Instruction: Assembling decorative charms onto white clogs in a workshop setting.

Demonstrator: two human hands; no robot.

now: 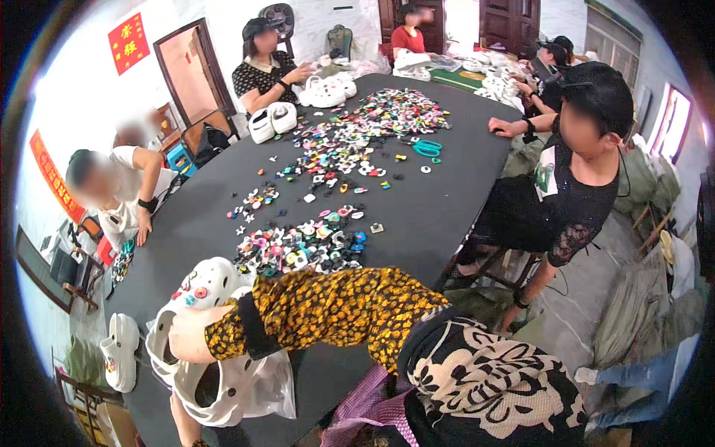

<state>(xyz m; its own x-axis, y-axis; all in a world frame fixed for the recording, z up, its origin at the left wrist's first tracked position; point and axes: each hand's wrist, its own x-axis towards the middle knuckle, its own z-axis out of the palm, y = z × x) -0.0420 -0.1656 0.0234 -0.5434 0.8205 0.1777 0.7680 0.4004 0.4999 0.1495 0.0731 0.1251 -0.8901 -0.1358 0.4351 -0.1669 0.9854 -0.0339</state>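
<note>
My right arm, in a yellow-and-black flowered sleeve, crosses from the right. My right hand [189,335] is at the foot opening of a white clog [222,270] with several colourful charms on its top. Its fingers are bent into the opening, their tips hidden by the shoe. Against it lies a second white clog [243,387], with a clear plastic bag [277,391] beside it. My left hand [183,422] shows only in part at the lower edge, close against the second clog; its fingers are hidden. Farther left rests another white clog [121,359], also with charms.
Piles of small colourful charms [305,246] cover the middle of the dark table [439,216]. Teal-handled scissors [427,149] lie beyond them. White clogs [272,122] stand at the far side. Co-workers sit around the table, one [581,179] near on the right.
</note>
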